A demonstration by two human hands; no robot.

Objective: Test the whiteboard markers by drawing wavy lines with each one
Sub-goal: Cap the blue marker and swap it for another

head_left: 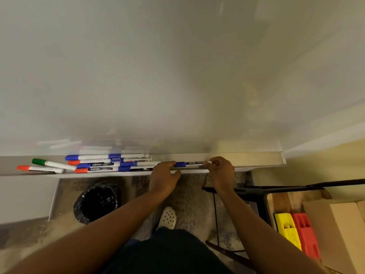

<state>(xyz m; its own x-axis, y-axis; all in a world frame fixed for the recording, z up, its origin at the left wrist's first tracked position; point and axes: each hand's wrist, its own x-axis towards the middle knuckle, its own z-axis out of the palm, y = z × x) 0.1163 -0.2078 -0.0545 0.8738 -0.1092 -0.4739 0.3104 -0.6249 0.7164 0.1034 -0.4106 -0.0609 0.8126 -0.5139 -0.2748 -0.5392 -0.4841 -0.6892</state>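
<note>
One blue marker (pixel 188 164) is gripped at both ends by left hand (pixel 165 173) and right hand (pixel 219 169) over tray (pixel 246 160) | step judged: uncapping | next: cap pulled off, tip put to whiteboard (pixel 177 76).

Head camera looks steeply down, close along the whiteboard (pixel 177 76) onto its tray (pixel 246 159).

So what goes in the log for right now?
left hand grips blue-capped marker | right hand pinches other end | over tray | whiteboard unmarked
</note>
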